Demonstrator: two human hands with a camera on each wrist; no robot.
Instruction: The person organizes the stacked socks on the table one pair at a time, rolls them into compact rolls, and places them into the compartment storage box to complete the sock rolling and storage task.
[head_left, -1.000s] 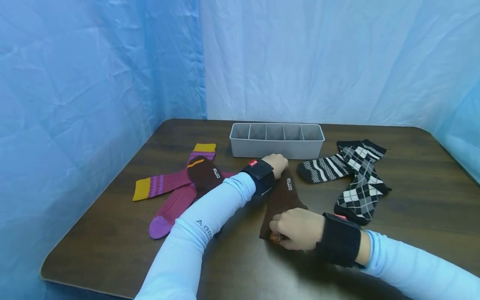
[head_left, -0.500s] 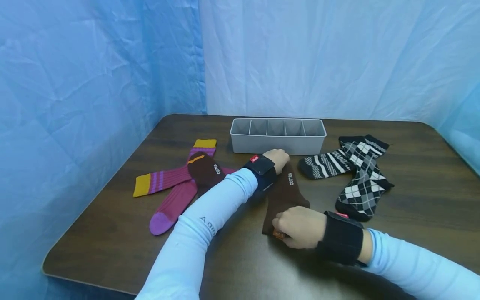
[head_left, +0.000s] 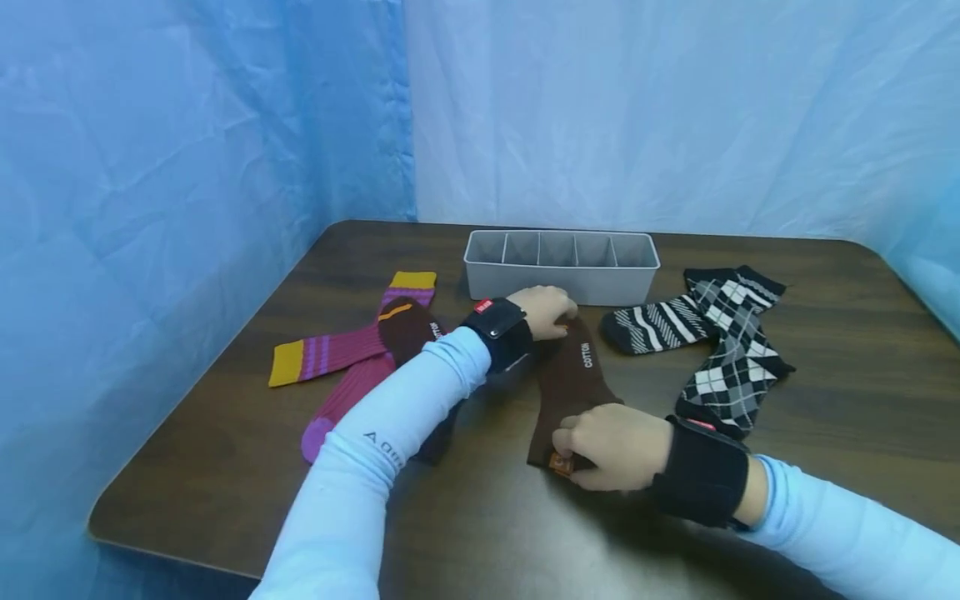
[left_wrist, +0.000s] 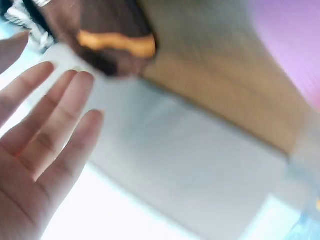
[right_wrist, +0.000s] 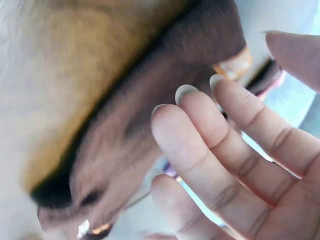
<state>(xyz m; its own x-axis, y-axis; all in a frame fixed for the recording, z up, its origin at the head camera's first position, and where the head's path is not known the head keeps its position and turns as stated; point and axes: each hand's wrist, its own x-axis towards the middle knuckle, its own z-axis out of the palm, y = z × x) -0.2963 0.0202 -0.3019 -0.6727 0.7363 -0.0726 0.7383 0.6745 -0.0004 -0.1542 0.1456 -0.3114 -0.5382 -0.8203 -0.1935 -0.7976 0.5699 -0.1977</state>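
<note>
A brown sock [head_left: 566,375] with "COTTON" lettering lies flat at the middle of the table, running between my two hands. At its far end, my left hand [head_left: 546,311] hovers with relaxed fingers; the left wrist view shows those fingers [left_wrist: 75,145] apart from the sock's orange-striped end [left_wrist: 117,42]. My right hand [head_left: 618,446] is by the near end, next to an orange label [head_left: 561,464]. Its fingers [right_wrist: 180,135] are loosely spread in the right wrist view, pinching nothing. A second brown sock [head_left: 408,329] lies on the left, partly hidden by my left sleeve.
Crossed purple-pink socks [head_left: 345,348] with yellow ends lie under the second brown sock. A grey divided box [head_left: 558,283] stands at the back. On the right lie a black-and-white striped sock [head_left: 660,327] and an argyle sock [head_left: 727,367], crossed. Blue sheeting surrounds the table [head_left: 187,492].
My left hand has let go of the brown sock's far end and shifted left, fingers loosening. My right fingers have opened at the near end. The sock stays in place.
</note>
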